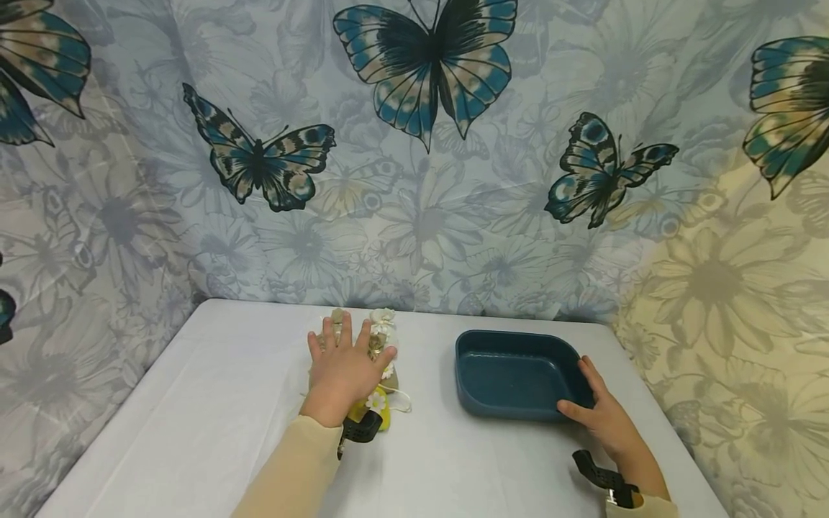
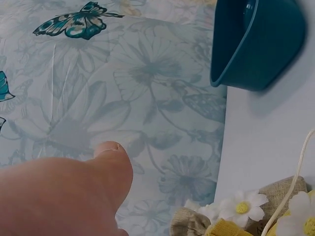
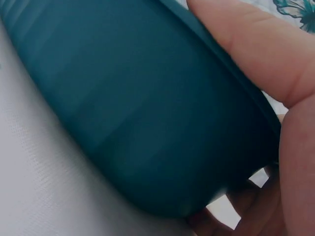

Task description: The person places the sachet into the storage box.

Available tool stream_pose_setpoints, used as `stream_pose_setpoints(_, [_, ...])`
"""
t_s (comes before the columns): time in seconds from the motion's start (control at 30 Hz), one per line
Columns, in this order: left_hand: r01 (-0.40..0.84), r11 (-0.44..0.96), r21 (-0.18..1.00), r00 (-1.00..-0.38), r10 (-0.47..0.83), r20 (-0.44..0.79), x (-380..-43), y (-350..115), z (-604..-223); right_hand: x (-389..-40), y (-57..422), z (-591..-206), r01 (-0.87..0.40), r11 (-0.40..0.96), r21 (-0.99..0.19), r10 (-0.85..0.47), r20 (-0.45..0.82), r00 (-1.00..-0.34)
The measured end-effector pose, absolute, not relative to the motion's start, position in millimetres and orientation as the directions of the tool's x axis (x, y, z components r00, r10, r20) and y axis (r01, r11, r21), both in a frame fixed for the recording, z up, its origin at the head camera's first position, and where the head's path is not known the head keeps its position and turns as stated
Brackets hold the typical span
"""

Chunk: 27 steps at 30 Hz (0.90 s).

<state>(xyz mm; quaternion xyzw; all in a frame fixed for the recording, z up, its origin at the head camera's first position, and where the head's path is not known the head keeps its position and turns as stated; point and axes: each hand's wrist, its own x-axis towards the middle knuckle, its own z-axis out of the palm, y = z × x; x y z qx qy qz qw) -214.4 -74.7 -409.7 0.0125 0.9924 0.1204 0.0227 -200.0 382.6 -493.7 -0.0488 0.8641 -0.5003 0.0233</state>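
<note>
My left hand (image 1: 341,374), its fingers spread wide, is over a cluster of small decorated cloth items and hides part of them. Among these, a yellow cloth piece (image 1: 385,423) with a white daisy lies nearest me. Beige cloth (image 2: 283,191), white fabric daisies (image 2: 242,207) and a thin pale cord (image 2: 294,182) show in the left wrist view. My right hand (image 1: 609,421) grips the right end of a teal rectangular tub (image 1: 505,411), thumb at the near rim and fingers round the end. The tub wall (image 3: 123,103) fills much of the right wrist view.
A white-covered table (image 1: 214,403) carries everything. Behind it and at both sides hangs butterfly-printed fabric (image 1: 427,237), close against the table's back edge. Each wrist wears a black strap mount, such as the left mount (image 1: 363,427).
</note>
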Motion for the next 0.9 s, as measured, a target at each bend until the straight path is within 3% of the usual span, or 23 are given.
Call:
stream_pose_setpoints(0.27, [0.033, 0.960, 0.278, -0.996, 0.056, -0.073, -218.1, -89.4, -408.0, -200.1, 384.2, -498.4, -0.068, 0.481, -0.874, -0.086, 0.030, -0.996])
stream_pose_setpoints(0.4, [0.073, 0.916, 0.394, -0.992, 0.107, -0.065, -220.4, -114.7, -401.5, -198.9, 382.6, -498.4, -0.064, 0.478, -0.876, -0.081, 0.029, -0.996])
stream_pose_setpoints(0.67, [0.188, 0.688, 0.701, -0.961, 0.277, -0.015, -211.5, -184.9, -387.0, -199.4, 383.6, -499.9, -0.056, 0.492, -0.869, -0.071, 0.024, -0.997])
stream_pose_setpoints(0.9, [0.261, 0.426, 0.866, -0.879, 0.477, 0.031, -198.8, -226.4, -417.5, -200.1, 384.3, -501.5, -0.056, 0.490, -0.870, -0.069, 0.026, -0.997])
